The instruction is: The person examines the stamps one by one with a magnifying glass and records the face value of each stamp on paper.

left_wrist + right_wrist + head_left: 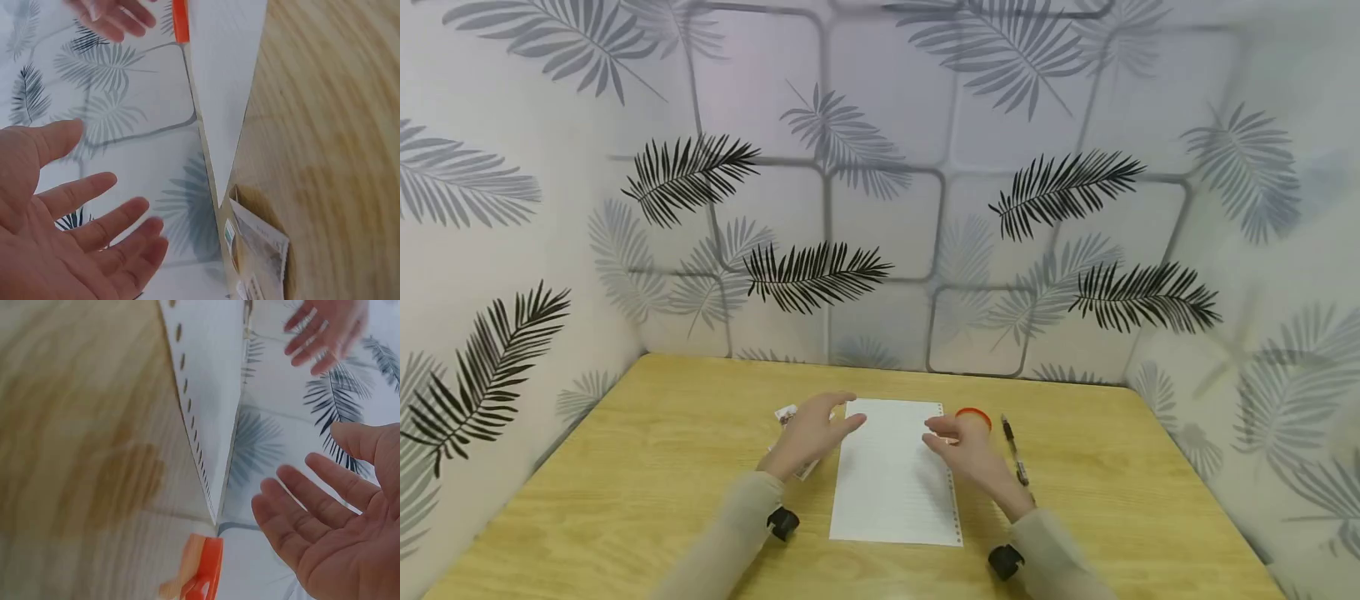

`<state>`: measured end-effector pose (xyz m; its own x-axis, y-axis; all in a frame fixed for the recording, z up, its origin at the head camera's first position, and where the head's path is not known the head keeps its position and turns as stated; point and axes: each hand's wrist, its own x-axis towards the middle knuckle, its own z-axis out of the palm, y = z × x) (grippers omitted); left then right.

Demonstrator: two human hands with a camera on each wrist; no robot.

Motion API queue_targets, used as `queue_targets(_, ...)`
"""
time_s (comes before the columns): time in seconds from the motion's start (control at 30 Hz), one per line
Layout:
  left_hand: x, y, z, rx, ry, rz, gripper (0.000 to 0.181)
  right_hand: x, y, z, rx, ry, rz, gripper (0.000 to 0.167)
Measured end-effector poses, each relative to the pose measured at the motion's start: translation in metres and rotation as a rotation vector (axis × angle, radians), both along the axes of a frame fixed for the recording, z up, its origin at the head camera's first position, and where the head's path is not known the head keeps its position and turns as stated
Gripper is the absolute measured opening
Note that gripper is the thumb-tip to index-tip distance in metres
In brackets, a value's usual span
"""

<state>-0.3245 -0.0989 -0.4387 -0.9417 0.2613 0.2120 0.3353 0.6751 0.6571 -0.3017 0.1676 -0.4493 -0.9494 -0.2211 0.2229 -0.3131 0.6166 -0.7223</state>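
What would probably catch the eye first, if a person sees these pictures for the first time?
Probably the white sheet, lying on the wooden table between the left hand and the right hand, both open. The bold black leaf prints on the wall behind would likely compete. Next might come the bright orange round object, close to the sheet's punched edge.

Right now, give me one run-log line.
left hand: open, empty | right hand: open, empty | white lined paper sheet: flat on yellow wooden table, untouched | slim black pen: right of sheet
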Motion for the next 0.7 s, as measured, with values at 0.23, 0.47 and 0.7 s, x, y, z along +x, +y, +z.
queue_targets(0.23, -0.008, -0.021, -0.001, 0.144, -0.086, -0.037, 0.034, -0.006, 0.025, 0.004, -0.184, -0.172, -0.042, 0.029)
queue_targets(0.47, -0.015, -0.045, -0.005, 0.203, -0.13, -0.116, 0.032, -0.012, 0.058, 0.006, -0.288, -0.257, 0.106, 0.039)
queue_targets(0.7, -0.021, -0.061, -0.005, 0.256, -0.172, -0.193, 0.03, -0.021, 0.083, 0.005, -0.307, -0.321, 0.118, 0.042)
